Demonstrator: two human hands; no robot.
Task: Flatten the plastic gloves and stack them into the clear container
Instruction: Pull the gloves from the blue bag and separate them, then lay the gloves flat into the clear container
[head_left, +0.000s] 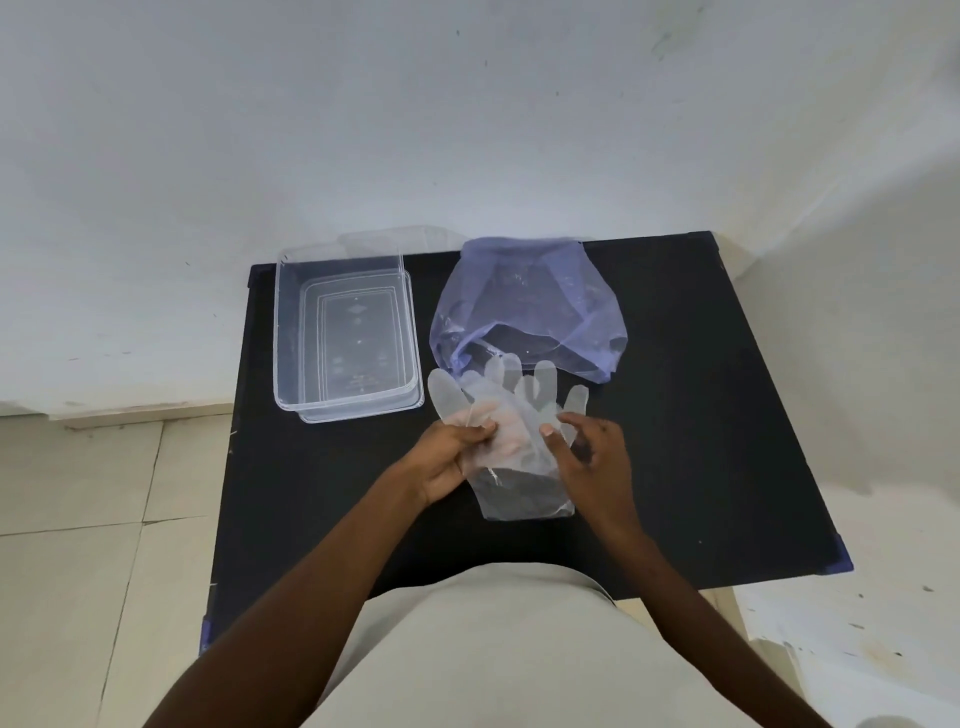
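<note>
A clear plastic glove (511, 415) is held above the middle of the black table (701, 415), fingers pointing away from me, cuff hanging toward me. My left hand (452, 460) pinches its left side between thumb and fingers. My right hand (589, 457) grips its right edge with thumb and fingertips. The clear container (291, 332) stands at the table's back left with nothing inside, resting on its clear lid (363, 413).
A translucent purple plastic bag (524, 306) lies open at the back centre of the table, just beyond the glove. White walls surround the table. Tiled floor shows on the left. My torso in a light garment is at the front edge.
</note>
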